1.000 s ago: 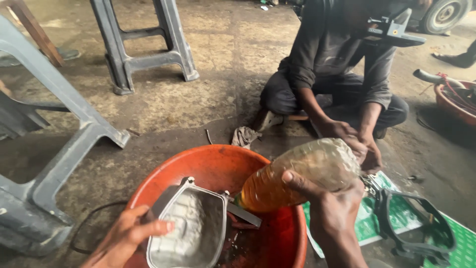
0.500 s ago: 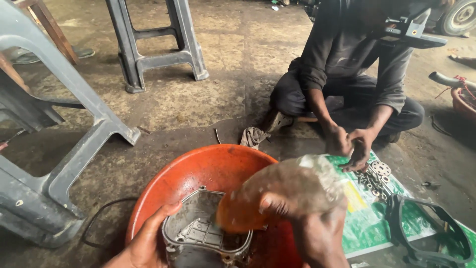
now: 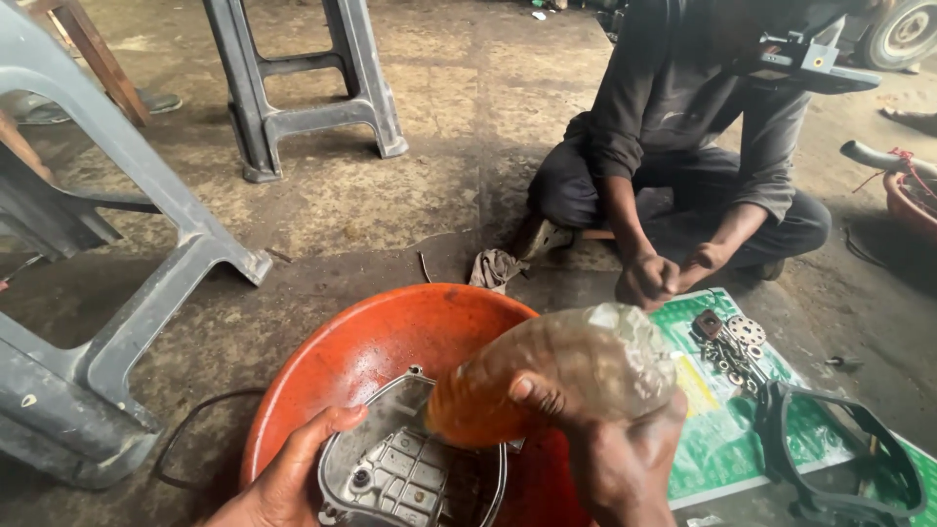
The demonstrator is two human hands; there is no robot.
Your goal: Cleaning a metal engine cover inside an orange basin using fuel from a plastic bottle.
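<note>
Closest in, the left hand has its fingers curled over the near-left rim of a grey metal engine cover, holding it tilted with the ribbed inside facing up. The cover sits in the near half of a big orange plastic basin that rests on the concrete floor.

The right hand is wrapped tight around a crumpled clear plastic bottle — thumb across the top, fingers underneath. The bottle is tipped mouth-down toward the cover, with amber liquid pooled at the low end right above the cover's upper edge. Can't tell if any is actually coming out.

Just right of the basin there's a green printed sheet laid flat, with a small heap of metal parts at its far edge and a black rubber gasket lying over its right side. A thin black cable loops on the floor just beside the basin's left edge.

Further out, a rag lies crumpled past the basin's far rim. Another person in a dark grey long-sleeved shirt sits cross-legged on the floor — both hands are close together at the sheet's far edge. 2 grey plastic stools: 1 near on the left, 1 at the back.
</note>
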